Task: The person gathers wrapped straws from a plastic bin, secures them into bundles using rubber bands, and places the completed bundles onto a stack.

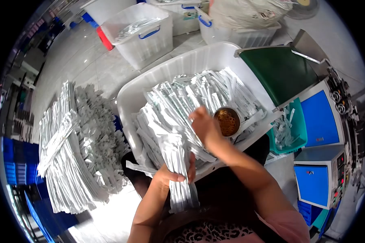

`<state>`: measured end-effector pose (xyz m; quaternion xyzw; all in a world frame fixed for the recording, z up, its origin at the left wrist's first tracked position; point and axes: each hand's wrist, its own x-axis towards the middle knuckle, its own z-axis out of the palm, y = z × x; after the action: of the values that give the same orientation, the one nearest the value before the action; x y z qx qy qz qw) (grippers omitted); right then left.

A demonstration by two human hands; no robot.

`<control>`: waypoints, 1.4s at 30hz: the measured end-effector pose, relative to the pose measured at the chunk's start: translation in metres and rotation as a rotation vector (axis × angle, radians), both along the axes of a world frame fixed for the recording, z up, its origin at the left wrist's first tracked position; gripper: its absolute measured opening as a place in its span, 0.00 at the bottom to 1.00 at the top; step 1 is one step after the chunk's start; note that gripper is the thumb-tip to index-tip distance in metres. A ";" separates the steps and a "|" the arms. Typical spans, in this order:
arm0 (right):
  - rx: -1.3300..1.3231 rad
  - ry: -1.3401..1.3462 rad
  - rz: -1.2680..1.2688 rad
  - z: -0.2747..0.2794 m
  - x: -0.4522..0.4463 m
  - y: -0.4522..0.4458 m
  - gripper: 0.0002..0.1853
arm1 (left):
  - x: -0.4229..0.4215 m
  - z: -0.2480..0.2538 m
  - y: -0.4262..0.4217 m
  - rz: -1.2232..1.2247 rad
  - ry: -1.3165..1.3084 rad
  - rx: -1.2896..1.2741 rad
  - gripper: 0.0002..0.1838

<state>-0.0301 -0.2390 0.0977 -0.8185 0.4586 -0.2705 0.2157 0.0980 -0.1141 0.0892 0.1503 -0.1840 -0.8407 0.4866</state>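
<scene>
My left hand (176,174) is wrapped round a bundle of long, thin white and silver packets (176,156), held upright at the near edge of a large white tub (127,99). Many loose packets (190,95) of the same kind lie in the tub. My right hand (206,126) is above them, just left of a round metal bowl (227,121) of brownish-yellow rings, probably rubber bands. Its fingers are blurred and look drawn together; whether they hold anything cannot be made out.
Large stacks of packets (65,150) stand at the left. A green conveyor belt (278,71) slopes to the tub's right edge, above a teal bin (298,131) of scraps. Blue-doored machine cabinets (312,184) stand at right. White bins (144,44) are behind.
</scene>
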 end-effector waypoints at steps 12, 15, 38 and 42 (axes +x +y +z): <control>0.504 -0.859 0.421 0.022 0.009 0.040 0.14 | 0.020 -0.022 0.011 0.119 0.194 0.115 0.26; 0.439 -0.720 0.490 0.028 0.023 0.035 0.24 | 0.020 -0.018 0.013 0.165 0.074 0.116 0.26; 1.754 -0.920 0.423 -0.021 0.022 0.094 0.32 | -0.003 -0.023 0.101 0.259 -0.728 -0.005 0.44; 1.501 -0.791 0.581 0.022 0.065 0.097 0.32 | -0.001 -0.017 0.106 0.632 -0.831 -0.045 0.33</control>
<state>0.0350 -0.1424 0.1197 -0.3927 0.1817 -0.0962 0.8964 0.0970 -0.0077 0.0726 0.5090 -0.3251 -0.5182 0.6056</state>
